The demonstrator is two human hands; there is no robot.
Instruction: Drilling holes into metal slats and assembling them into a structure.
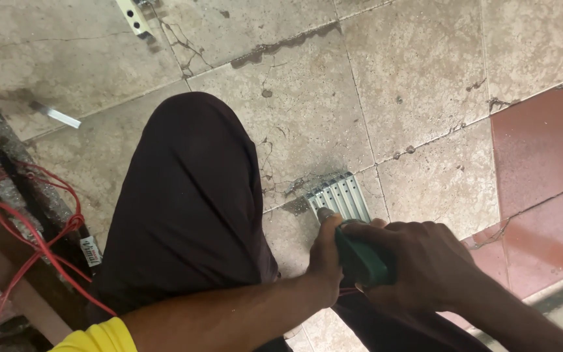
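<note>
Green-bodied power tool (360, 259), clenched in both the left hand (327, 257) and right hand (418, 264), pressed onto grey ribbed strips (339, 195) lying on the cracked floor tile (307, 111) at five o'clock; drilling seemed underway, needing steady downward pressure.

Ribbed shiny metal strip (339, 195), matt green plastic tool (361, 259), cracked (dull) stone floor (418, 78)

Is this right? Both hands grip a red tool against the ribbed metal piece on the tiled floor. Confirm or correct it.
Wrong in one respect: the tool is green, not red. The head view shows the left hand and right hand wrapped around it, its tip against the ribbed metal piece lying on the tiled floor. The red things here are the wires at the left.
</note>
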